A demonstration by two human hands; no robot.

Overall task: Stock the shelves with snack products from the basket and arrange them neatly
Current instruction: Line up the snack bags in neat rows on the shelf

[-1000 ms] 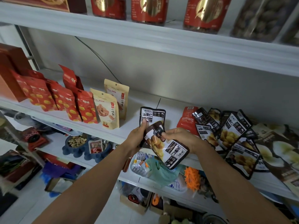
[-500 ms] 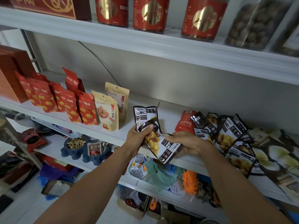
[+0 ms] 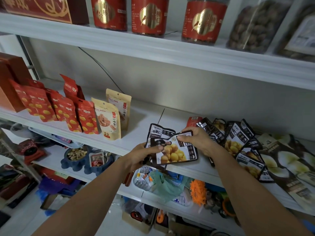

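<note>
Centre frame: chestnut packet (image 3: pixel 175 154), tilted on end a moment ago, now lies level over the middle shelf (image 3: pixel 144 114) front edge, left hand (image 3: pixel 144 155) pinching its left end, right hand (image 3: pixel 197 142) pinching its top edge; probably being squared for placing.

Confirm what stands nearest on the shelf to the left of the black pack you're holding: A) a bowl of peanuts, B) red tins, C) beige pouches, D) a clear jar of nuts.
C: two beige pouches stand upright on the shelf, between the red pouches and the black pack that the left hand and right hand hold.
</note>
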